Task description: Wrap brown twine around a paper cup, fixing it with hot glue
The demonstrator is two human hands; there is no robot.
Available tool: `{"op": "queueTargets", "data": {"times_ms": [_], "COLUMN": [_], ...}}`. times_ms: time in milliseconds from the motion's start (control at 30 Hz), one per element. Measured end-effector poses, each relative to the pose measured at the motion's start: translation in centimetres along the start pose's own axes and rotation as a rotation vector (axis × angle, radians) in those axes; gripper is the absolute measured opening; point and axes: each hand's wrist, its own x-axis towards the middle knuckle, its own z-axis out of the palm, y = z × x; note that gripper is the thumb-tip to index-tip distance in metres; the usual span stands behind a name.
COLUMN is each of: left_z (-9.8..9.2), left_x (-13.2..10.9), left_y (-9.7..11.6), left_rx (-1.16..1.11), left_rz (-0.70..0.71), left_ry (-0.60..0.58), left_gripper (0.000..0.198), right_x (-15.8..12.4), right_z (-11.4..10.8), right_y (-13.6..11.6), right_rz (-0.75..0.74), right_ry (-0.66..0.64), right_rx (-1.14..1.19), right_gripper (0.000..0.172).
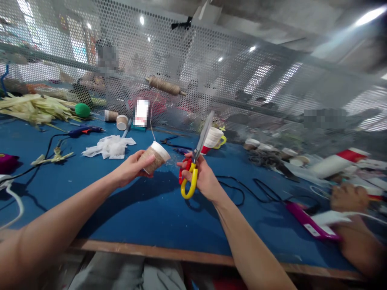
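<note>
A purple box (311,222) lay on the right of the blue worktop (169,229), a white cloth (109,147) farther off, and a twine roll (166,85) by the mesh (223,86). The grip of the left hand (137,167) was wrapped round a brown and white cup (155,158) over the worktop. The right hand (204,177) had its grip curled round scissors (196,156), blades up, partly hiding a white mug (214,137). Things behind the mesh looked blurry.

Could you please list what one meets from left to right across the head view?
Pale strips, crumpled white material, brown-and-white cup in the left hand, scissors in the right hand, purple device.
</note>
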Motion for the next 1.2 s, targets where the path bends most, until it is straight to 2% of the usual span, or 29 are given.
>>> {"op": "queueTargets", "data": {"times_ms": [133,233,333,400,533,833,1033,1200], "left_z": [0.1,0.0,0.0,0.0,-0.1,-0.3,-0.3,-0.2], "left_x": [0.0,0.0,0.0,0.1,0.2,0.4,0.4,0.3], "left_y": [-0.1,-0.2,-0.3,-0.3,-0.4,-0.7,-0.6,-0.5], "left_rx": [0.006,0.015,0.055,0.099,0.188,0.405,0.459,0.463], "left_rz": [-0.007,-0.003,0.011,0.028,0.087,0.163,0.158,0.163], "left_ry": [-0.004,0.006,0.017,0.026,0.062,0.101,0.093,0.078], "left_gripper": [0.046,0.044,0.044,0.044,0.045,0.049,0.051,0.050], "right_x": [-0.7,-0.9,-1.1,-1.2,-1.3,-1.4,-1.5,-1.6], "right_z": [-0.1,-0.2,0.0,0.2,0.6,0.7,0.7,0.7], "right_y": [0.3,0.3,0.3,0.4,0.4,0.4,0.6,0.6], "right_rz": [-0.077,-0.046,-0.015,-0.046,-0.112,-0.105,-0.080,-0.116], "right_ry": [-0.008,0.009,0.076,0.117,0.106,0.109,0.114,0.117], "right_rx": [-0.002,-0.060,-0.285,-0.488,-0.701,-0.785,-0.813,-0.806], "right_gripper": [0.058,0.059,0.053,0.052,0.048,0.049,0.054,0.052]}}
